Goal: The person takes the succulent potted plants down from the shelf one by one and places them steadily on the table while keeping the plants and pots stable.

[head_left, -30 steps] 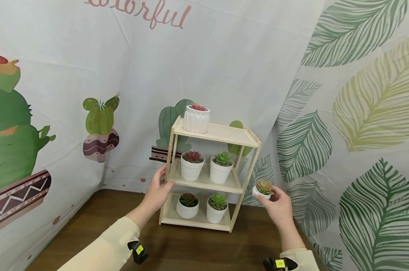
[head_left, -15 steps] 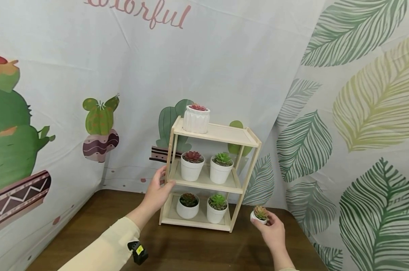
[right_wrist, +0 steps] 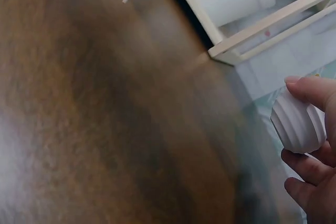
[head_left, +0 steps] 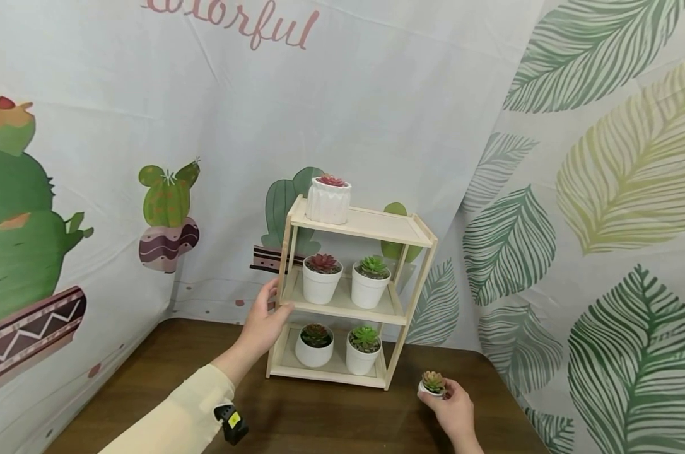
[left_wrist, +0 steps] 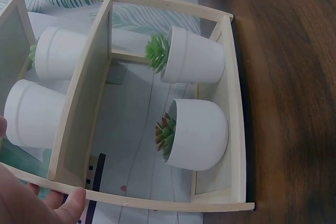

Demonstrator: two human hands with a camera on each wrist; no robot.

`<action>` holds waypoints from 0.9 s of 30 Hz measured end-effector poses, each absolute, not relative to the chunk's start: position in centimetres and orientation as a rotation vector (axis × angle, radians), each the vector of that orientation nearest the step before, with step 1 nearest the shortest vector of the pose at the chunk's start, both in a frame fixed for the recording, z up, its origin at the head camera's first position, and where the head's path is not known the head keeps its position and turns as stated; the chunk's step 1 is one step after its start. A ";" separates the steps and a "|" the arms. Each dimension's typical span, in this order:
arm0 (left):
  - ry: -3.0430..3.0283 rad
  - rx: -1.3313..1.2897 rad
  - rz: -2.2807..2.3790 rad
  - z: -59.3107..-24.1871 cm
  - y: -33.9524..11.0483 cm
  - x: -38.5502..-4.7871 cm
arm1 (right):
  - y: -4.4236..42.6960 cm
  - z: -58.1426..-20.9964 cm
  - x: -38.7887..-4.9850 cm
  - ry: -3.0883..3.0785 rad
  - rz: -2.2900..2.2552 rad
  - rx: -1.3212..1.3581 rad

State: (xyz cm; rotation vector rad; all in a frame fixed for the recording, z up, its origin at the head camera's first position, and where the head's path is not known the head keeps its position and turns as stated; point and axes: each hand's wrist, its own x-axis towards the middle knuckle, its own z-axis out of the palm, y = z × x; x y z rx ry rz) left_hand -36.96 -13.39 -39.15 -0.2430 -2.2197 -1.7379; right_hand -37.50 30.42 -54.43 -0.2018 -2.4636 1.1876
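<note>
In the head view my left hand (head_left: 263, 321) holds the left upright of a three-tier wooden shelf (head_left: 342, 310); its thumb and fingertips show at the frame in the left wrist view. My right hand (head_left: 455, 408) grips a small succulent in a ribbed white pot (right_wrist: 299, 121), right of the shelf and low over the table. Whether that pot touches the table I cannot tell. A red succulent in a white pot (head_left: 329, 202) stands on the top tier, at its left. The middle tier bears a dark red potted succulent (head_left: 322, 287) and a green one (head_left: 369, 291).
On the bottom tier stand a round-potted dark succulent (head_left: 314, 353) and a green potted succulent (head_left: 362, 358). The shelf is on a brown wooden table (head_left: 331, 416). Behind it hangs a white cloth (head_left: 405, 113) printed with cacti and leaves.
My right hand has come down toward the table, and slightly left, with the small potted succulent. My left hand and the shelf have stayed put.
</note>
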 end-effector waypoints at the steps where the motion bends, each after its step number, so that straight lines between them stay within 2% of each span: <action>1: -2.222 -0.240 -1.738 -39.1 -13.4 -36.9 | 30.5 -54.7 -37.6 -2.474 1.177 -0.203; 27: -2.212 -0.263 -1.728 -39.3 -13.3 -37.2 | 31.1 -56.6 -37.5 -2.526 1.134 -0.201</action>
